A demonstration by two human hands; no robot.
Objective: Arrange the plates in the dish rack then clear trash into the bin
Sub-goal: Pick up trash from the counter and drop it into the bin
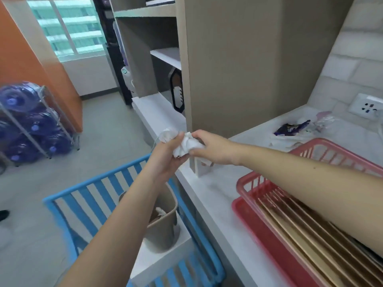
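Together, hands: my left hand and right hand gripped crumpled tissue
Why: bunched for dropping into bin below

Plates stand in the dish rack on the surface, with wrappers behind it by the wall. The bin sits left of the surface, below both hands' crumpled tissues.

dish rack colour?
Red-pink plastic dish rack, on a matching tray; gold-toned plates stand in it. Head view, the only one.
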